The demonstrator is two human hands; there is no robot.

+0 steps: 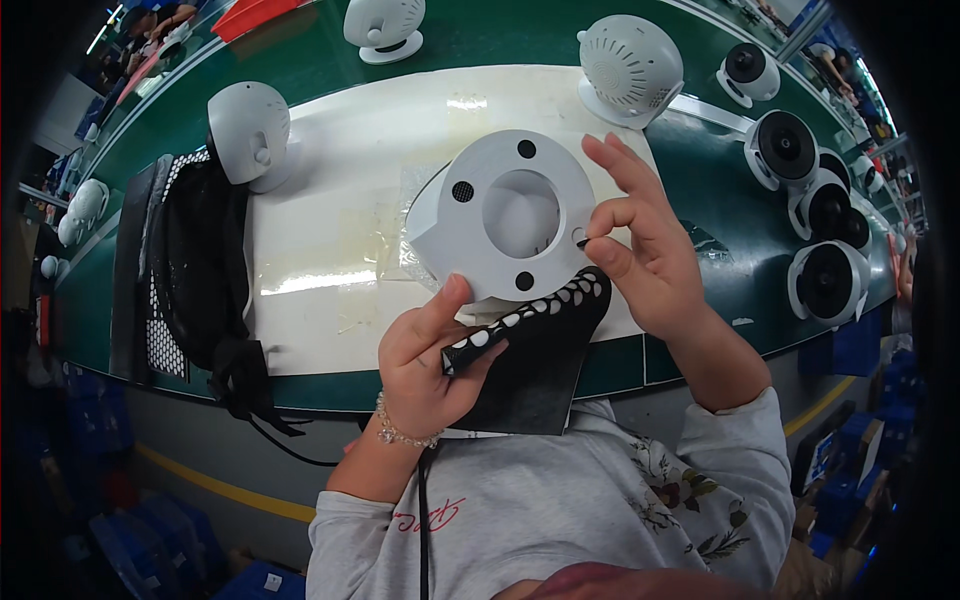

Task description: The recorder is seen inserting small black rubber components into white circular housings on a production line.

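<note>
A white device with a round ring-shaped base (470,235) lies base up in front of me. Three black round pads are on the ring, and a bare round recess shows at its right. My right hand (650,250) pinches a small black pad (583,241) between thumb and forefinger at that recess, other fingers spread. My left hand (425,360) is closed around a bent black sheet (535,365) with rows of white round spots along its folded edge. The left thumb rests against the lower edge of the base.
White devices stand on the green table, one at the upper left (248,130) and one at the upper right (630,65). Several with black round fronts (828,282) cluster at right. A black bag (205,265) lies left of the cream work mat (320,220).
</note>
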